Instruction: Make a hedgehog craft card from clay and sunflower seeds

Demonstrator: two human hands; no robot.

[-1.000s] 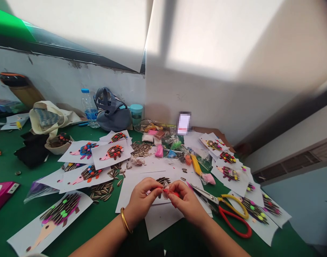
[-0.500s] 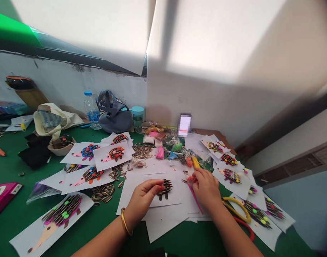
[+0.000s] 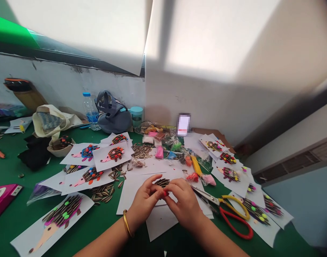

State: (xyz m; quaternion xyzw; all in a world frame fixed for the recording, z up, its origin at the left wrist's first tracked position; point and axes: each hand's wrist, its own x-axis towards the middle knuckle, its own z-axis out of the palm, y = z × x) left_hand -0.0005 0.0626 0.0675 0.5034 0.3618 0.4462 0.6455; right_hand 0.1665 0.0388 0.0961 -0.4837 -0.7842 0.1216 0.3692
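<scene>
My left hand (image 3: 146,196) and my right hand (image 3: 182,201) meet above the white paper in front of me, fingertips close together. Between them is a small bit of red modelling clay (image 3: 165,193), pinched by the fingers of both. Just behind the fingers shows a hedgehog picture (image 3: 162,183) with sunflower-seed spines; my hands hide most of it. To the right lie scissors (image 3: 219,201) with one yellow and one red handle, their blades pointing toward my right hand. Bagged red clay (image 3: 192,177) and pink clay (image 3: 208,179) rest beyond that hand.
Finished hedgehog cards lie at left (image 3: 112,157) and right (image 3: 230,175). Loose sunflower seeds (image 3: 103,193) are scattered left of the paper. Farther back stand a grey-blue bag (image 3: 114,116), a water bottle (image 3: 91,112), a teal-lidded cup (image 3: 137,116) and a phone (image 3: 183,125) with blurred screen.
My right hand has moved left, away from the bagged red clay, to join my left hand at the red bit. The scissors and pink clay are now uncovered.
</scene>
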